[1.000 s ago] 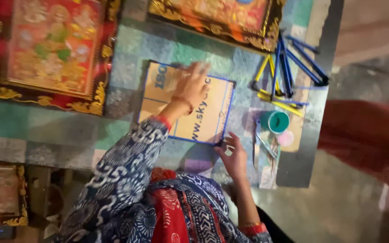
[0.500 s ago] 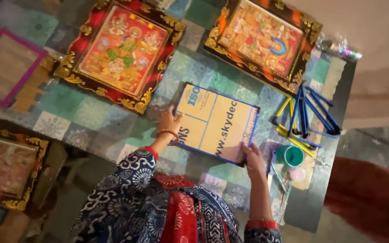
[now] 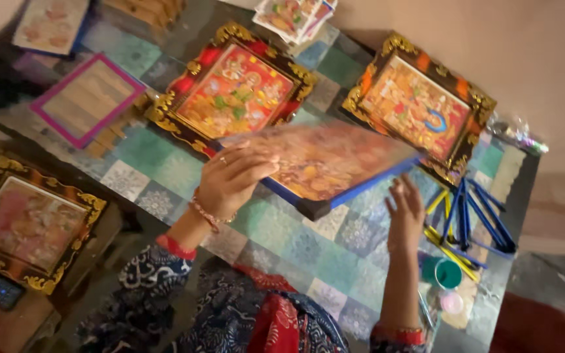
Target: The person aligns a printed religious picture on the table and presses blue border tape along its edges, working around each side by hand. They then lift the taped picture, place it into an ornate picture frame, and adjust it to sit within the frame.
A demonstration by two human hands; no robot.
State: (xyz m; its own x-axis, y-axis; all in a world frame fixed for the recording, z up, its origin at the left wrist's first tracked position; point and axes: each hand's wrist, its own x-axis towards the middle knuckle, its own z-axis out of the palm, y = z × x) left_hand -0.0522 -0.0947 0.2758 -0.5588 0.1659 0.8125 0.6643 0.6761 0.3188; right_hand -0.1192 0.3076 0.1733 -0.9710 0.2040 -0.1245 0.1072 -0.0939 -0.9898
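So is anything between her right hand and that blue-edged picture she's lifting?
Nothing visible. The left hand grips the blue-edged picture at its near edge, tilted above the patterned table. The right hand is open just below its lower right edge, with only air between; whether they touch is blurred.

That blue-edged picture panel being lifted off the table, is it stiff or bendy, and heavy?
The blue-edged flat picture panel probably is stiff: it stays straight though tilted, gripped at one end by the left hand. It seems light, since one hand raises it. The right hand steadies its lower edge, suggesting it could slip.
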